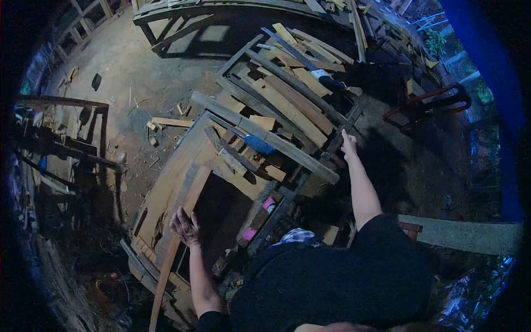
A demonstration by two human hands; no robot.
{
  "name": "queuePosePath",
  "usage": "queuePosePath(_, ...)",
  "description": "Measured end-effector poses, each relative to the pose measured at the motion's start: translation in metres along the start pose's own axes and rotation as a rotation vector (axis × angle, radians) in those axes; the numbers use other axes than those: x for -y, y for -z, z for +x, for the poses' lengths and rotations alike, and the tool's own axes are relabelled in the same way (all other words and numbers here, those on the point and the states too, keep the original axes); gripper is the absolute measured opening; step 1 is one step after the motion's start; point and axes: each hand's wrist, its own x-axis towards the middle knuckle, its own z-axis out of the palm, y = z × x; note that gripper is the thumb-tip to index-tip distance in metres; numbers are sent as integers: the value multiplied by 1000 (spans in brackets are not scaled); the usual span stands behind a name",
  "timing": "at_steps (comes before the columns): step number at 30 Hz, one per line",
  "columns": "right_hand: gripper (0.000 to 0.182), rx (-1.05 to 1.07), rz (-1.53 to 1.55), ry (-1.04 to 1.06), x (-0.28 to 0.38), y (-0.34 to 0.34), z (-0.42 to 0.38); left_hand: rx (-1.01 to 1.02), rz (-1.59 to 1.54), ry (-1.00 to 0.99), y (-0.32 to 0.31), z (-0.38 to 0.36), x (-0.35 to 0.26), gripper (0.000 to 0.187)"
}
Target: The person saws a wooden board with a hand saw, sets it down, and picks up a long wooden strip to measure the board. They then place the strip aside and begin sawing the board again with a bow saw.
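Observation:
My left hand (185,227) lies on a long narrow wooden strip (193,193), palm down, its fingers a little apart and not wrapped round it. The strip runs down toward the bottom edge, over a wide board (160,205). My right hand (348,146) reaches out to the edge of a dark wooden frame (354,114); its index finger points forward, apart from the thumb, and nothing shows in it. A grey beam (265,135) crosses between my hands, beside a blue object (259,145) and small wood blocks.
A handsaw (293,50) lies across planks at the back. Pink-ended objects (249,234) sit near my body. A long table (221,8) stands behind, a red-brown frame (428,108) at right. Wood scraps (171,122) litter the floor.

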Motion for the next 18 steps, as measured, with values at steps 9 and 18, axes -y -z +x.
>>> queuePosePath(9, 41, 73, 416, -311, -2, -29, 12, 61, 92, 13, -13, -4, 9, 50)
queuePosePath(18, 35, 132, 330, -353, 13, -31, 4, 101, 56, 89, -5, -3, 0, 51)
